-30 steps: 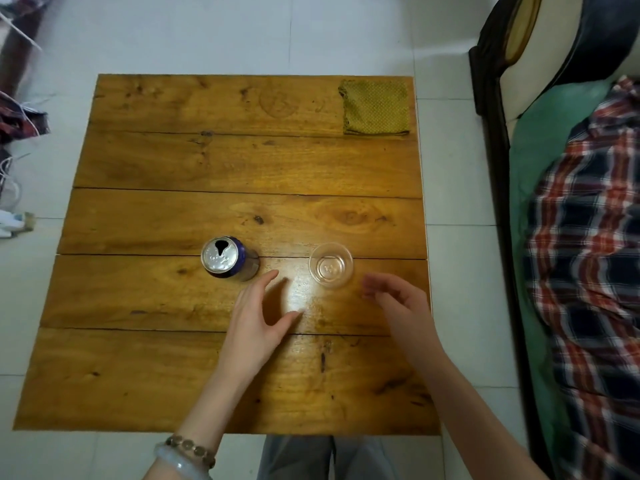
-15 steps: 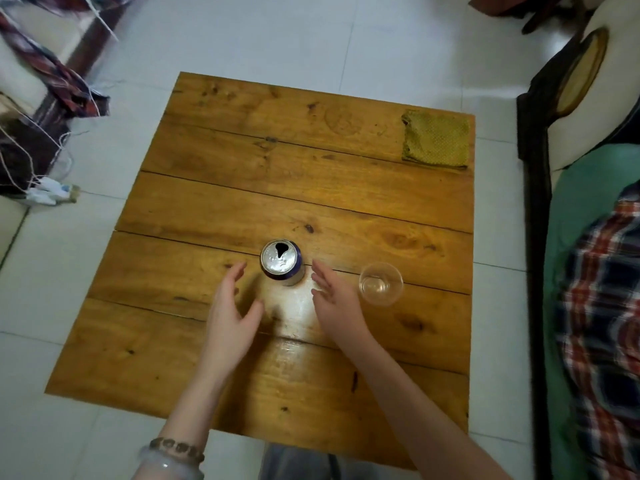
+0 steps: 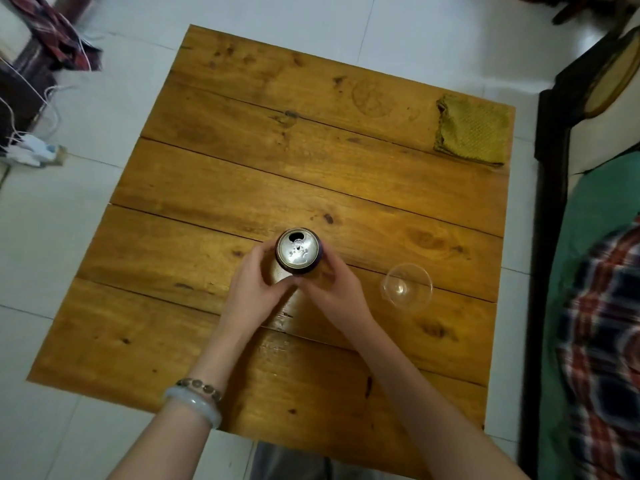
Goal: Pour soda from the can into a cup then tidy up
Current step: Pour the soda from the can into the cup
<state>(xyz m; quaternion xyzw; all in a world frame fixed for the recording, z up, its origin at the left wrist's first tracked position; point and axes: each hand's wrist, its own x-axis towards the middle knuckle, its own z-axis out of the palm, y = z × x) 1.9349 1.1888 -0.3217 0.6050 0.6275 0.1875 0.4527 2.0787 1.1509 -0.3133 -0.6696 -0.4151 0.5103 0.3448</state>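
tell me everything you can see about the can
The can stands upright near the middle of the wooden table, seen from above. Its top is shiny silver metal, with the drinking hole already open on the far side. The wall below looks dark purple. The left hand and right hand curl round it, one on each side. The cup stands apart, to its right.
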